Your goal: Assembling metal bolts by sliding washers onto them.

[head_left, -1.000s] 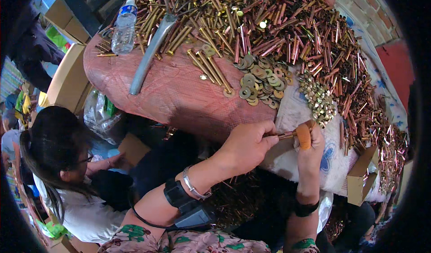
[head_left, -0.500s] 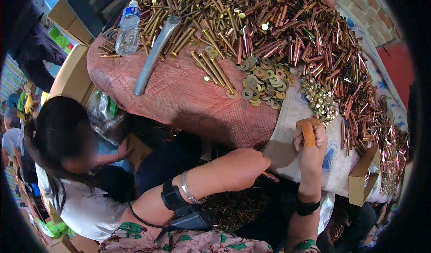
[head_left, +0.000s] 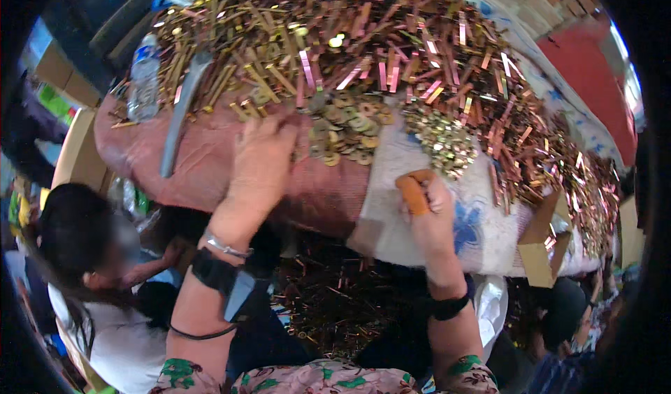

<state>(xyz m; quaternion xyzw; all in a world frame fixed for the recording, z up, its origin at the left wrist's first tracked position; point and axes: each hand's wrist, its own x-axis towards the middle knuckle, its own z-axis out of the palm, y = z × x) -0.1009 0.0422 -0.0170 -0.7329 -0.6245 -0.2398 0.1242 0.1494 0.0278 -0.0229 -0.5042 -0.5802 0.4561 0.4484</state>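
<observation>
1. Head view: our left hand (head_left: 262, 160) lies spread, palm down and holding nothing, on the red cloth of the table (head_left: 210, 163), fingertips at the gold strips (head_left: 251, 79).
2. Our right hand (head_left: 430, 209) is closed around an orange-handled tool (head_left: 414, 192) at the table's near edge, on the white sack (head_left: 412, 160).
3. Washers (head_left: 349, 125) lie between the hands; a grey bar (head_left: 183, 107) and a bottle (head_left: 143, 76) lie at the left edge.

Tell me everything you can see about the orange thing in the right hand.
The orange tool handle is a short, rounded grip, matte and slightly worn, plastic or rubber by its look. The right hand closes around it, fingers wrapped over its lower end, so only the top and one side show. It stands roughly upright, tilted slightly left, over the white printed cloth, just below the heap of small brass nuts. Any blade or shaft is hidden.
</observation>
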